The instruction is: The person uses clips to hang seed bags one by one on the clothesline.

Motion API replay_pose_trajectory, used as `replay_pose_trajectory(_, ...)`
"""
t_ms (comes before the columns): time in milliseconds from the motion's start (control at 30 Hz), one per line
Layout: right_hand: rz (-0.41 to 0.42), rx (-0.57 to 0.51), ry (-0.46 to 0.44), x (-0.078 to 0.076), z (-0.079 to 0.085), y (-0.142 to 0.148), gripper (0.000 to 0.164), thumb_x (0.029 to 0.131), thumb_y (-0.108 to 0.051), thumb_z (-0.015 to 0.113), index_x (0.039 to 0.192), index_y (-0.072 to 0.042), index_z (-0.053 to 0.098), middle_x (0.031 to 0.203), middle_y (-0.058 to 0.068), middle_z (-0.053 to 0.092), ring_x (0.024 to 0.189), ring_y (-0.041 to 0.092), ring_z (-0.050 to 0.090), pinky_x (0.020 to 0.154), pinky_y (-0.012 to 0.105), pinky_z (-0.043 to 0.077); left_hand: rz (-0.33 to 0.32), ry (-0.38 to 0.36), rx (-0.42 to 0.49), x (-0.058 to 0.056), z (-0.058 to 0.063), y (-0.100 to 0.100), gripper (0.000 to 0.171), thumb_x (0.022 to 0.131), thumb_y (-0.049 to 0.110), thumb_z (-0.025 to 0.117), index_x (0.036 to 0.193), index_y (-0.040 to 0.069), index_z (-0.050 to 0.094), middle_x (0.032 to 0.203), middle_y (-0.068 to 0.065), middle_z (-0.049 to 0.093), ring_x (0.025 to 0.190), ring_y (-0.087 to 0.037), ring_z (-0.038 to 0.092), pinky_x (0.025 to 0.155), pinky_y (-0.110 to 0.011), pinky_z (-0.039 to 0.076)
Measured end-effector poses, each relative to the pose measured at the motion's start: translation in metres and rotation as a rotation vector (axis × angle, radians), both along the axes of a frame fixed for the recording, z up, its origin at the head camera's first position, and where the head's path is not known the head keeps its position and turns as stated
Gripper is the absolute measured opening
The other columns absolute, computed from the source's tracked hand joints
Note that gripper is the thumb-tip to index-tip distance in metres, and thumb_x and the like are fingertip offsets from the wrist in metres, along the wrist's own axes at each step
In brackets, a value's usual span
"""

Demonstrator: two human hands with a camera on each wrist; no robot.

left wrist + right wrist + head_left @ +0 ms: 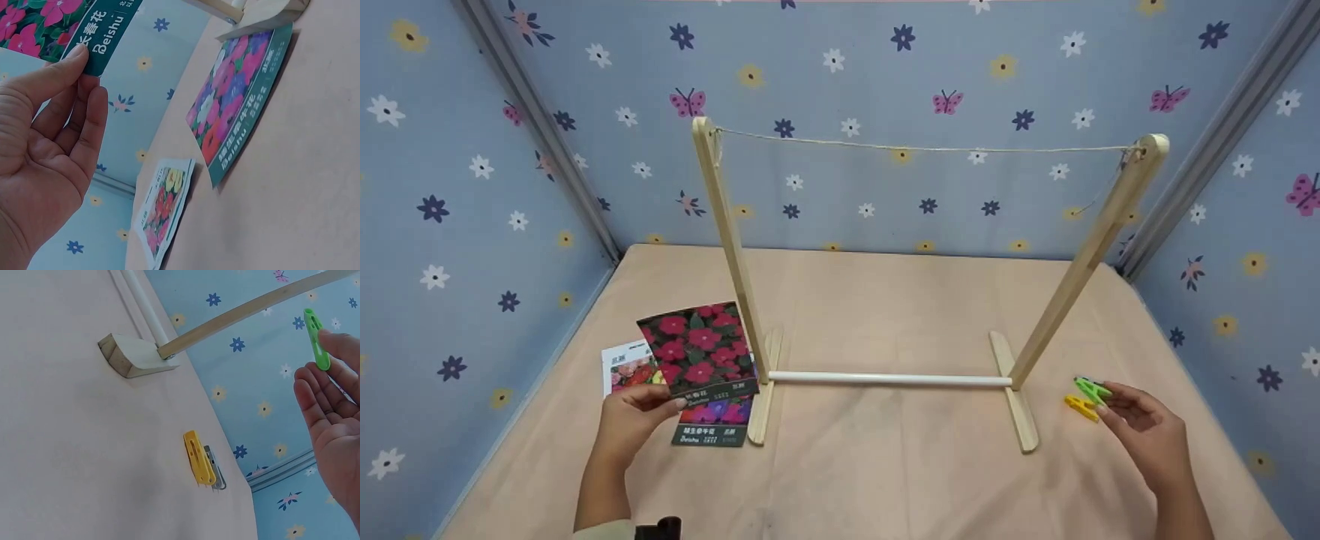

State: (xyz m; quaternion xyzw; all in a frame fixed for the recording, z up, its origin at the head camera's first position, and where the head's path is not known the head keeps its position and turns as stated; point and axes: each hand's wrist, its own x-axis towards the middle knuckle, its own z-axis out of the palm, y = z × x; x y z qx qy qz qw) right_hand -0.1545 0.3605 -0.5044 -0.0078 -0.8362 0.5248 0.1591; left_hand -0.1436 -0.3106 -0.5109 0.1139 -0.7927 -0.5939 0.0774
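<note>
My left hand [631, 426] pinches a flower seed packet [701, 346] by its dark lower edge, thumb in front. The packet, printed with deep pink blooms, is held up beside the left post of a wooden stand. Behind and below it on the table lie a second dark-edged seed packet [233, 90] with purple and pink flowers and a white seed packet [166, 208]; both are partly covered in the head view. Between thumb and fingers of my right hand [1149, 439] is a green clothespin [316, 340], raised above the table. Below it lie a yellow clothespin [198, 458] and a grey clothespin [219, 469].
The stand has a left post [729, 247], a right post [1087, 259] and a white crossbar [885, 378] low between them. A thin string [922, 148] runs between the post tops. Flower-patterned walls [840, 90] enclose the back and sides of the cloth-covered table [877, 465].
</note>
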Motion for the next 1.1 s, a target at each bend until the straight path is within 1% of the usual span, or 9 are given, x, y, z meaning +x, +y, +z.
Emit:
replay_pose_trajectory(200, 0.035, -0.039, 0.054, 0.0, 0.011, -0.005, 0.036, 0.089, -0.001, 0.069, 0.122, 0.01, 0.06, 0.107, -0.005, 0.065, 0.094, 0.007, 0.062, 0.081, 0.013, 0.05, -0.021, -0.007, -0.013, -0.003, 0.007, 0.012, 0.021, 0.081, 0.0, 0.077, 0.1, -0.007, 0.072, 0.088, -0.003, 0.069, 0.08, -0.013, 0.061, 0.072, -0.021, 0.054)
replay_pose_trajectory(300, 0.056, -0.049, 0.083, 0.0, 0.017, -0.007, 0.035, 0.089, 0.002, 0.068, 0.121, 0.012, 0.059, 0.108, -0.004, 0.065, 0.095, 0.008, 0.062, 0.082, 0.014, 0.05, -0.039, -0.005, -0.014, -0.005, 0.011, 0.019, 0.021, 0.081, 0.0, 0.078, 0.1, -0.006, 0.072, 0.09, -0.005, 0.069, 0.08, -0.014, 0.061, 0.072, -0.021, 0.054)
replay_pose_trajectory(400, 0.07, -0.051, 0.107, 0.0, 0.021, -0.008, 0.034, 0.088, 0.004, 0.067, 0.121, 0.012, 0.059, 0.108, -0.003, 0.066, 0.096, 0.008, 0.062, 0.083, 0.014, 0.049, -0.059, 0.0, -0.017, -0.006, 0.013, 0.024, 0.02, 0.081, 0.001, 0.077, 0.1, -0.005, 0.073, 0.091, -0.007, 0.07, 0.08, -0.016, 0.062, 0.072, -0.022, 0.054)
replay_pose_trajectory(533, 0.084, -0.035, 0.129, -0.001, 0.028, -0.011, 0.034, 0.088, 0.007, 0.067, 0.12, 0.011, 0.06, 0.108, 0.0, 0.066, 0.096, 0.009, 0.062, 0.084, 0.014, 0.049, -0.058, 0.006, -0.014, -0.008, 0.016, 0.031, 0.019, 0.082, 0.002, 0.077, 0.101, -0.002, 0.074, 0.093, -0.008, 0.069, 0.081, -0.018, 0.061, 0.072, -0.022, 0.055)
replay_pose_trajectory(700, 0.107, -0.031, 0.163, -0.003, 0.035, -0.014, 0.033, 0.087, 0.01, 0.067, 0.119, 0.012, 0.061, 0.107, 0.004, 0.065, 0.095, 0.01, 0.062, 0.084, 0.015, 0.049, -0.056, 0.033, 0.029, -0.009, 0.018, 0.037, 0.018, 0.083, 0.002, 0.076, 0.101, -0.002, 0.074, 0.092, -0.009, 0.068, 0.08, -0.02, 0.059, 0.071, -0.023, 0.055)
replay_pose_trajectory(800, 0.142, -0.018, 0.201, -0.005, 0.038, -0.014, 0.034, 0.086, 0.013, 0.066, 0.119, 0.012, 0.061, 0.107, 0.008, 0.064, 0.095, 0.011, 0.062, 0.084, 0.015, 0.049, -0.065, 0.061, 0.043, -0.01, 0.018, 0.041, 0.016, 0.084, 0.002, 0.076, 0.099, -0.003, 0.074, 0.09, -0.009, 0.068, 0.078, -0.02, 0.058, 0.068, -0.023, 0.055)
replay_pose_trajectory(933, 0.189, 0.015, 0.253, -0.008, 0.043, -0.014, 0.036, 0.083, 0.018, 0.065, 0.119, 0.013, 0.06, 0.109, 0.013, 0.063, 0.094, 0.011, 0.061, 0.086, 0.014, 0.048, -0.08, 0.109, 0.03, -0.012, 0.019, 0.047, 0.013, 0.084, 0.0, 0.075, 0.096, -0.004, 0.074, 0.088, -0.011, 0.068, 0.076, -0.019, 0.057, 0.067, -0.023, 0.054)
replay_pose_trajectory(967, 0.19, 0.011, 0.257, -0.009, 0.044, -0.015, 0.037, 0.082, 0.018, 0.066, 0.118, 0.012, 0.061, 0.109, 0.012, 0.063, 0.094, 0.011, 0.061, 0.085, 0.015, 0.048, -0.083, 0.115, 0.023, -0.012, 0.02, 0.048, 0.012, 0.084, 0.0, 0.075, 0.096, -0.004, 0.074, 0.088, -0.011, 0.068, 0.076, -0.019, 0.058, 0.067, -0.023, 0.054)
replay_pose_trajectory(1100, 0.231, 0.035, 0.297, -0.011, 0.052, -0.016, 0.038, 0.08, 0.02, 0.066, 0.118, 0.015, 0.06, 0.109, 0.012, 0.062, 0.094, 0.013, 0.06, 0.086, 0.014, 0.048, -0.086, 0.117, 0.0, -0.013, 0.023, 0.054, 0.011, 0.085, 0.0, 0.074, 0.096, -0.001, 0.075, 0.089, -0.011, 0.068, 0.078, -0.021, 0.058, 0.069, -0.023, 0.055)
